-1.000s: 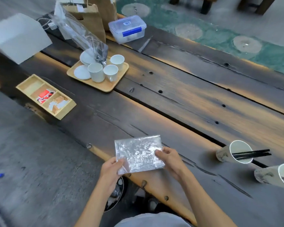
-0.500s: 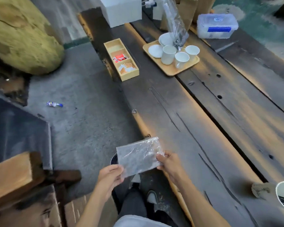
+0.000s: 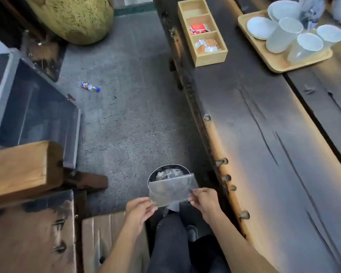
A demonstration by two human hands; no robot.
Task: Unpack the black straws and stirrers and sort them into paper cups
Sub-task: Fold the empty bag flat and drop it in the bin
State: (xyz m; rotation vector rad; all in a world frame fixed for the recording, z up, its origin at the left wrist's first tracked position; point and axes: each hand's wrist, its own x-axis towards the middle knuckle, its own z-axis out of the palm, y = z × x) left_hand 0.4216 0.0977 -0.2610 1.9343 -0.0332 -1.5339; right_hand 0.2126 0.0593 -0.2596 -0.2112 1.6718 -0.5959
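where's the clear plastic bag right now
In the head view it is low and centre: the clear plastic bag is held between the left hand and right hand, above the round bin beside the table.

The clear bag hides part of the bin; the white cups are blurred.

The light is dim and soft, with a warm orange glow along the edge of my wooden table. The white cups look blurred, and the wide lens bends lines at the borders
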